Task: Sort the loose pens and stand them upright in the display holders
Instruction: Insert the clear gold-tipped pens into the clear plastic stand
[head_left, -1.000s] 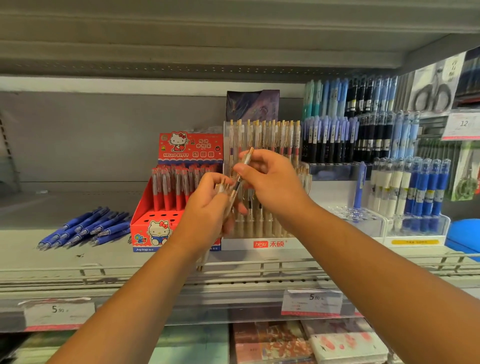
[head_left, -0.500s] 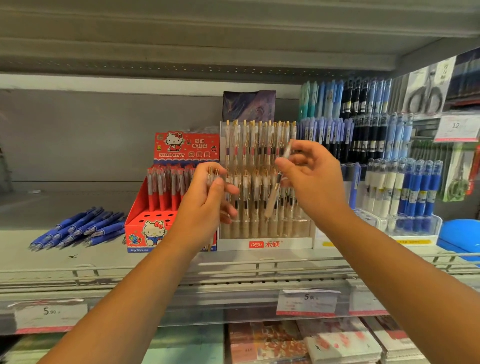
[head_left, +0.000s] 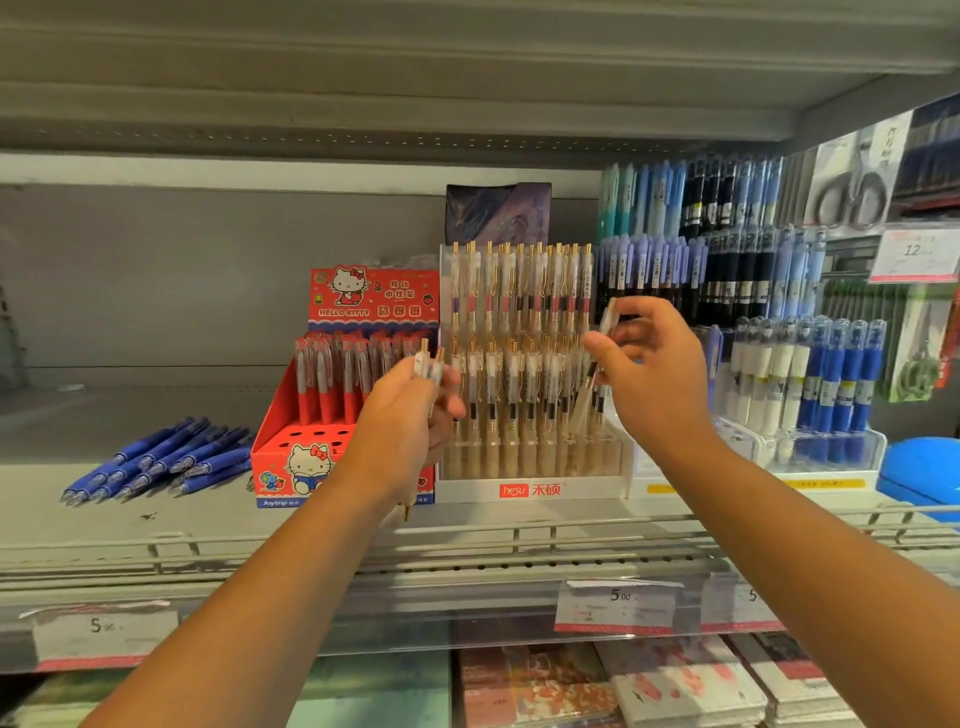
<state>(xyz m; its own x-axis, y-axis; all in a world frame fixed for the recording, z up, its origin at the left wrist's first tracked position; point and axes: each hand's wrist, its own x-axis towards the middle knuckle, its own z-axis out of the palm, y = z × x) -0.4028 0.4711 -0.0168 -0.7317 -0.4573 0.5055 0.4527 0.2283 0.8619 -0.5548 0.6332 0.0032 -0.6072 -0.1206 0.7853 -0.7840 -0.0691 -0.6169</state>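
Clear gold-clipped pens mostly stand upright in the tiered acrylic holder at twelve o'clock, yet the right hand pinches another such pen, tilted over its right end, the left hand clutches a few spares, and dark blue plastic pens lie loose at nine o'clock.

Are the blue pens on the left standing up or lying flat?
Lying flat. The blue pens lie bunched on the shelf, left of the red box, in no holder.
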